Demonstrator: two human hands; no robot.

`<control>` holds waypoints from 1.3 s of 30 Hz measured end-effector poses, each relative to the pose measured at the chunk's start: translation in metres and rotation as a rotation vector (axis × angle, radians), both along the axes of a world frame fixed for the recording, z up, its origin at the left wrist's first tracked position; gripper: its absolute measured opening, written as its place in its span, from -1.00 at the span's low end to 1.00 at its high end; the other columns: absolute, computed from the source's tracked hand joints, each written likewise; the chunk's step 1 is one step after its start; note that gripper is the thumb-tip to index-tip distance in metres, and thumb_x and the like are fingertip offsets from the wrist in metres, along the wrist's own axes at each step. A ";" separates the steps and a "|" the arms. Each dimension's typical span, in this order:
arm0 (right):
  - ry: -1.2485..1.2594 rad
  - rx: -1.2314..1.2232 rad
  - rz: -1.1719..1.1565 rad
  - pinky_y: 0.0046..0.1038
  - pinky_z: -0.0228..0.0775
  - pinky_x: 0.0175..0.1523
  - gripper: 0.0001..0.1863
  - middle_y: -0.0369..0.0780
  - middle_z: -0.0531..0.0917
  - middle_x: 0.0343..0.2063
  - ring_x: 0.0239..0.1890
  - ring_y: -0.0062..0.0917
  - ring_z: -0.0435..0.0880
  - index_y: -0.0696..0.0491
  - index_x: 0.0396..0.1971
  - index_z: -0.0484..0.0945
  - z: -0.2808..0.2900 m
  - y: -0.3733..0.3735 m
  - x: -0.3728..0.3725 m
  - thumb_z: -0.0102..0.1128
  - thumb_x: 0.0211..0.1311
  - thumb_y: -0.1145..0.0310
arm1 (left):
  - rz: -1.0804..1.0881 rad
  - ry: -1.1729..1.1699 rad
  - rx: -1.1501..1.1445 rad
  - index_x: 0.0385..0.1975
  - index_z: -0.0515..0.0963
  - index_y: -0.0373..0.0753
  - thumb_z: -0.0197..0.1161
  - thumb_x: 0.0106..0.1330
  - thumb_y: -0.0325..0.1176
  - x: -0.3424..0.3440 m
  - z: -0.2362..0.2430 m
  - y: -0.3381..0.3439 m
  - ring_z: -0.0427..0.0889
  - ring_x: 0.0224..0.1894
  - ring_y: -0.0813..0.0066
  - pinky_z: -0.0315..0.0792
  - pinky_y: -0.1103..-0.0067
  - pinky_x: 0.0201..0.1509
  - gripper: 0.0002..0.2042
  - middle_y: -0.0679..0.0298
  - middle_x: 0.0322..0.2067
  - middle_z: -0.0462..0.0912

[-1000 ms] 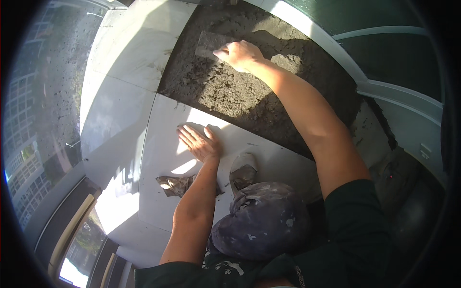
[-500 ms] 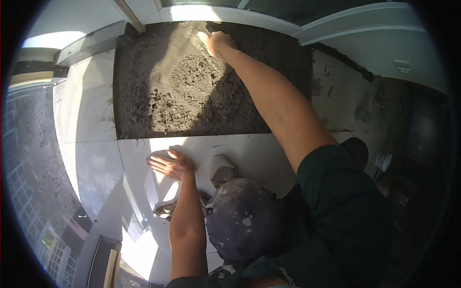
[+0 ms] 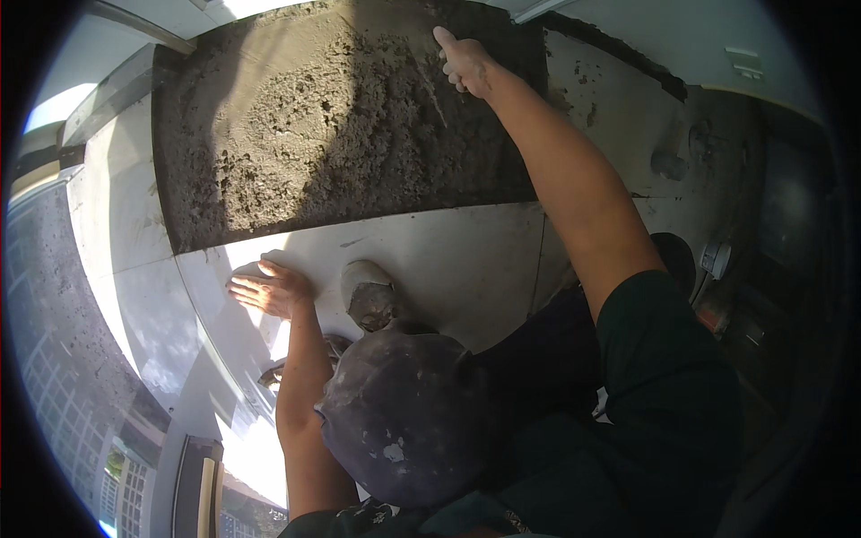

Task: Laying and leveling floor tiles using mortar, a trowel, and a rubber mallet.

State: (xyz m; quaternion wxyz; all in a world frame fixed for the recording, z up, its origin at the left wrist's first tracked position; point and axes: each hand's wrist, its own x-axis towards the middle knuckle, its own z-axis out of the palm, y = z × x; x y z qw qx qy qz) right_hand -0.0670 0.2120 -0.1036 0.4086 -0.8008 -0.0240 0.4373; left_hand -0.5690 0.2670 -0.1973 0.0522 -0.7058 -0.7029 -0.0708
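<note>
My right hand (image 3: 466,67) reaches to the far right part of the wet mortar bed (image 3: 296,134), its fingers curled and thumb stretched out. It appears to grip a trowel (image 3: 436,97); the handle is hidden in the fist and the blade blends with the grey mortar. Beside the hand the mortar is smoothed, while towards the middle it is rough and pitted. My left hand (image 3: 272,290) lies flat with fingers spread on a pale floor tile (image 3: 448,247), close to the bed's near edge, holding nothing.
My bent knee in dark, spotted trousers (image 3: 404,412) is low in the middle, with a worn shoe (image 3: 369,296) on the tile beyond it. More pale tiles (image 3: 134,188) border the bed at left. A door frame (image 3: 148,27) stands at the far left, with a pale panel (image 3: 708,54) at far right.
My right hand has moved right along the far side of the mortar. The view has shifted, so the bed sits higher and farther left. My left hand stays flat on the tile.
</note>
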 end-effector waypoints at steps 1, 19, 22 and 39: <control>0.055 0.037 -0.028 -0.53 0.07 -0.58 -0.37 -0.39 0.29 -0.64 -0.69 -0.69 0.18 0.09 -0.25 0.41 0.014 -0.011 -0.003 -0.01 0.39 -0.30 | 0.014 -0.095 -0.015 0.42 0.09 -0.49 -0.15 0.52 0.13 0.006 0.005 0.002 0.07 0.49 -0.11 -0.10 0.20 0.58 -0.24 -0.20 0.44 0.09; 0.274 0.017 0.355 -0.41 0.13 -0.56 -0.34 -0.22 0.41 -0.57 -0.65 -0.55 0.25 0.16 -0.33 0.41 0.003 -0.095 -0.049 -0.08 0.42 -0.27 | -0.004 0.018 0.064 0.34 0.23 -0.54 -0.11 0.54 0.01 0.029 0.016 -0.011 0.19 0.44 -0.11 0.07 0.19 0.53 -0.34 -0.21 0.36 0.27; 0.315 -0.102 0.639 -0.44 0.11 -0.54 -0.37 -0.27 0.35 -0.58 -0.64 -0.58 0.23 0.13 -0.33 0.41 0.039 -0.129 -0.046 -0.06 0.42 -0.26 | -0.066 -0.097 0.147 0.33 0.26 -0.52 -0.09 0.54 0.01 0.042 0.029 -0.007 0.21 0.43 -0.12 0.09 0.20 0.52 -0.35 -0.23 0.32 0.31; -0.138 -0.363 0.312 -0.30 0.42 0.13 -0.31 -0.03 0.66 -0.05 0.00 -0.31 0.63 0.09 0.16 0.54 0.062 -0.374 0.131 0.35 0.14 -0.07 | -0.508 -1.107 -0.511 0.32 0.29 -0.54 -0.12 0.57 -0.18 0.147 0.264 -0.012 0.30 0.42 0.11 0.06 0.30 0.55 -0.47 -0.12 0.33 0.36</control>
